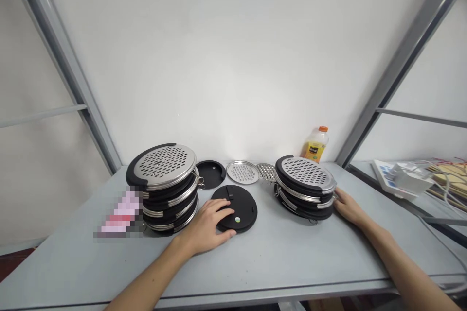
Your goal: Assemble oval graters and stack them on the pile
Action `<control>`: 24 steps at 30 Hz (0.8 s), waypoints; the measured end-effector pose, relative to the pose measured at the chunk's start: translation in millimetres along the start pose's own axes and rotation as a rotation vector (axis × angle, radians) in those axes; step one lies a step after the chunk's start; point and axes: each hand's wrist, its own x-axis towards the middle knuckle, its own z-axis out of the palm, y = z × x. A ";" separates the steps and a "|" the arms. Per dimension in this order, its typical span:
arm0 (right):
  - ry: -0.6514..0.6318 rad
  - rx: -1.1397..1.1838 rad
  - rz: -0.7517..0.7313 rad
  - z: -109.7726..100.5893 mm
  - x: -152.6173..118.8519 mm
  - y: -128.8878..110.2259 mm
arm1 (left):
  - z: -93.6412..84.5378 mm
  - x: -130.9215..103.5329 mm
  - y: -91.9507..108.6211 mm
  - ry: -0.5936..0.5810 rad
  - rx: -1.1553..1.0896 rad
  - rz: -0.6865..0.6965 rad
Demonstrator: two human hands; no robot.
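Observation:
My left hand (208, 227) lies with fingers spread on the left part of a round black disc (243, 204), which has a small tab and a green-and-white sticker. My right hand (348, 208) is against the right side of a stack of round graters (304, 174), its fingers stretched out and their tips partly hidden. The stack has perforated metal tops, black rims and wire clips. To the left of my left hand stands a taller stack of similar graters (166, 166), slightly tilted on top.
Behind the disc lie a black round lid (210, 175), a metal grater plate (242, 172) and another perforated plate (266, 171). A bottle with an orange cap (315, 145) stands by the wall. At right are a power strip (392, 180) and cables; a blurred pink item (122, 211) lies left.

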 end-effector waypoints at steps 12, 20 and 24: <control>-0.296 0.039 0.140 -11.7 -0.4 -25.3 | 1.0 0.2 -0.5 -0.038 0.027 -0.026; -0.391 -0.272 0.125 -7.6 1.2 -28.5 | -1.7 1.2 1.7 -0.063 0.016 -0.055; -0.406 -0.337 0.178 -7.2 1.4 -30.9 | -3.1 1.1 2.4 -0.066 0.013 -0.063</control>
